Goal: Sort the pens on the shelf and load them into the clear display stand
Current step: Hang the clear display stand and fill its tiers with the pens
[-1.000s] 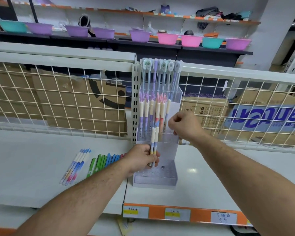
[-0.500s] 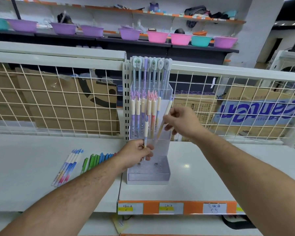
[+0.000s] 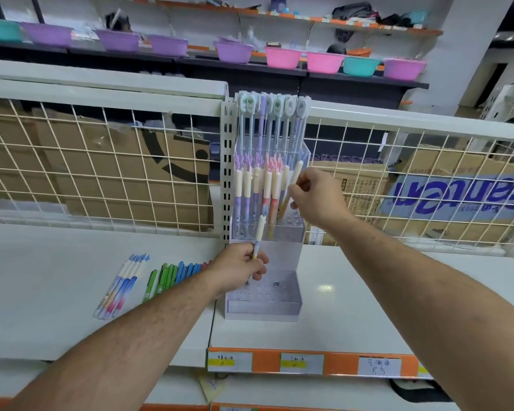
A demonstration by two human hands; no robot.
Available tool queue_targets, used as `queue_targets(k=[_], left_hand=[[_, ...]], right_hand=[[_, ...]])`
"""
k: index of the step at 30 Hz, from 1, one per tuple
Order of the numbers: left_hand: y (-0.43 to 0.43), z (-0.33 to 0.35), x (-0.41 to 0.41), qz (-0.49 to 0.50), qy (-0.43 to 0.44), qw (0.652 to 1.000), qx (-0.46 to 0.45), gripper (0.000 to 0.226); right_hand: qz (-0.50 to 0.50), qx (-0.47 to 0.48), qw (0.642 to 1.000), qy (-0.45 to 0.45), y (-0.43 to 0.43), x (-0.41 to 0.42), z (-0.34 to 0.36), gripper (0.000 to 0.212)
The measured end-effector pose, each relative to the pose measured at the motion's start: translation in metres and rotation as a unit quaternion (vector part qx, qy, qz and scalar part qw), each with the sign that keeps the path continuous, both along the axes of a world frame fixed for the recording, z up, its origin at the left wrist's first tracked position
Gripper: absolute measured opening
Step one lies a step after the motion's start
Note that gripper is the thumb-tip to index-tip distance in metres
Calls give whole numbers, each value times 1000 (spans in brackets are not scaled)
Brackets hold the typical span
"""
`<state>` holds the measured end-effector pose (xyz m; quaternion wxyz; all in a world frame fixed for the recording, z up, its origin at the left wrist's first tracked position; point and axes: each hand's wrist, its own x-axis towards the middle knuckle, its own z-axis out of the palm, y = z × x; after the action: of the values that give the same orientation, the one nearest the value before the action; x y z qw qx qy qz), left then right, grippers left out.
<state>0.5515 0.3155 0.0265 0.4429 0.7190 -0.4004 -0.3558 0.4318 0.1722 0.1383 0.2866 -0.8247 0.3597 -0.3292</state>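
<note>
- L hand (image 3: 241,269) curled round one cream-capped pen (image 3: 260,229); pen upright, just in front of clear stand (image 3: 263,310)
- R hand (image 3: 318,197) pinches tilted pen (image 3: 293,185); tip down at stand's mid tier
- gradient pens (image 3: 122,284) + green/blue pens (image 3: 172,272) lie on shelf (image 3: 42,292), left of stand

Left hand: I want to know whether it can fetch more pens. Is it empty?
No, the left hand grips one cream-capped pen upright before the display stand.
</note>
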Motion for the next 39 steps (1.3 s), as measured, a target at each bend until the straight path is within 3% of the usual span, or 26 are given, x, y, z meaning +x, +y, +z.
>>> queue_targets(k=[7, 16, 22, 27, 29, 31, 34, 39], left_hand=[[1, -1, 0, 6, 6, 1000, -2, 15], [5, 2, -4, 7, 14, 1000, -8, 14], [7, 8, -13, -38, 1, 999, -29, 12], [1, 12, -19, -68, -31, 997, -35, 10], [0, 9, -16, -61, -71, 995, -35, 9], [2, 5, -9, -53, -172, 984, -11, 13], [8, -1, 1, -51, -337, 937, 74, 29], [12, -12, 3, -69, -401, 904, 129, 31]], right_hand=[[11, -28, 996, 82, 6, 5, -6, 12], [-24, 42, 998, 38, 14, -6, -18, 22], [111, 117, 986, 48, 36, -18, -37, 18], [127, 92, 985, 73, 44, -19, -41, 25], [123, 95, 986, 63, 44, -21, -37, 26], [106, 98, 989, 38, 42, -24, -27, 28], [69, 85, 994, -11, 33, -27, -9, 27], [4, 39, 997, -69, 20, -25, 9, 20]])
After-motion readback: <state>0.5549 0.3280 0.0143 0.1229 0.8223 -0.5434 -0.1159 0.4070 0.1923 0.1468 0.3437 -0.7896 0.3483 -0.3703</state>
